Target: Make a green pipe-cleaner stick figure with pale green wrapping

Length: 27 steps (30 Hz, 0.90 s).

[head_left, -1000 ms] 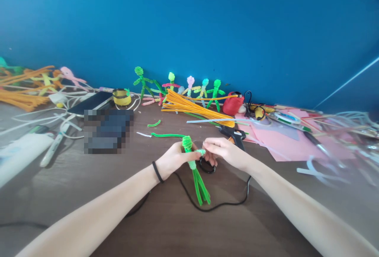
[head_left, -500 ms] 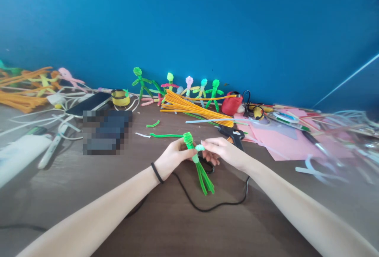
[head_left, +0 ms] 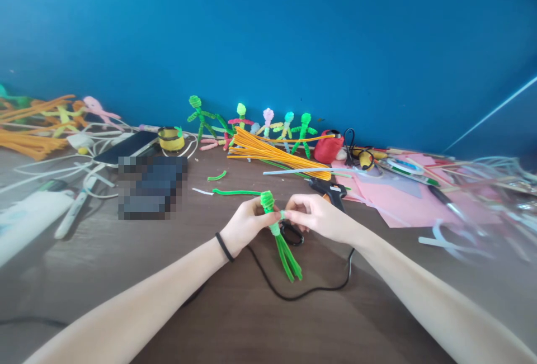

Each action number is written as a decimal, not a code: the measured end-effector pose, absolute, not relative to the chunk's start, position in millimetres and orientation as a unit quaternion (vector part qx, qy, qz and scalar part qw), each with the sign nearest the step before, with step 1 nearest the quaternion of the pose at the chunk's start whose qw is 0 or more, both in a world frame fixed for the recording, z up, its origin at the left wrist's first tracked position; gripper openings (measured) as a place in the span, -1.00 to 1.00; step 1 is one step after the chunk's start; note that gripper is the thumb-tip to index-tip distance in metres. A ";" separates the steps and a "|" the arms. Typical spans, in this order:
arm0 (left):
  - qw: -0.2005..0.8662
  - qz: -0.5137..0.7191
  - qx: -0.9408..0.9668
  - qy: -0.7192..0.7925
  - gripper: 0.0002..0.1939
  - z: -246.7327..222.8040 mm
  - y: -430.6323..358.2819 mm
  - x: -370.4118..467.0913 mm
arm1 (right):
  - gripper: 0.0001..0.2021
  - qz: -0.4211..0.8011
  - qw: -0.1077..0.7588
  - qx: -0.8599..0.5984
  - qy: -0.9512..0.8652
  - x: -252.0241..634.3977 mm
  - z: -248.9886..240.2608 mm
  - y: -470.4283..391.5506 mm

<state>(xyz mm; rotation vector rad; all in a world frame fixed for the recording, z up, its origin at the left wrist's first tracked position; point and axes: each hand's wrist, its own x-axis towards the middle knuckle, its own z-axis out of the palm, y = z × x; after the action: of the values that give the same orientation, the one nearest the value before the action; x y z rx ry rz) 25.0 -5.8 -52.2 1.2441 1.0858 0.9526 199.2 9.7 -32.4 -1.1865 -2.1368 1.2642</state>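
Observation:
A green pipe-cleaner figure [head_left: 267,202] with a coiled head and loose green stems [head_left: 288,258] fanning out below is held above the table. My left hand [head_left: 247,223] is closed around its body, thumb across the front. At its side, my right hand [head_left: 312,217] pinches a short pale-green coiled arm between thumb and fingers; most of that arm is hidden by the fingertips. Just beneath the hands lie scissors with black handles [head_left: 292,235], their blades out of sight.
Finished pipe-cleaner figures [head_left: 195,115] lean along the blue wall, behind a bundle of orange pipe cleaners [head_left: 279,154]. A glue gun [head_left: 329,189] lies beyond my right hand, its black cord looping toward me. Pink paper [head_left: 403,202] is at right, a dark phone [head_left: 153,188] at left.
My right hand has closed in on the pale-green arm, covering more of it, with its fingers now curled. The figure has dipped slightly lower.

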 end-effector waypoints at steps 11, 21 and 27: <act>0.602 0.419 0.513 0.446 -0.74 -57.7 -2.4 23.5 | -0.72 0.337 0.233 -0.400 -0.820 198.7 -32.4 9.1; 0.580 0.423 0.546 0.433 -0.77 -50.6 -6.2 26.1 | -0.60 0.693 0.142 -0.433 -0.558 193.8 -33.6 6.9; 0.594 0.417 0.541 0.425 -0.74 -48.7 -7.6 27.4 | -0.70 0.679 0.163 -0.435 -0.568 193.7 -31.5 4.0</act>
<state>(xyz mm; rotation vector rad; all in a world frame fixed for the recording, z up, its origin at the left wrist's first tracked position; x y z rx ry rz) 27.4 -7.6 -48.7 1.2564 0.9873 0.9696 193.7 4.0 -31.5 -1.2417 -1.6202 1.9363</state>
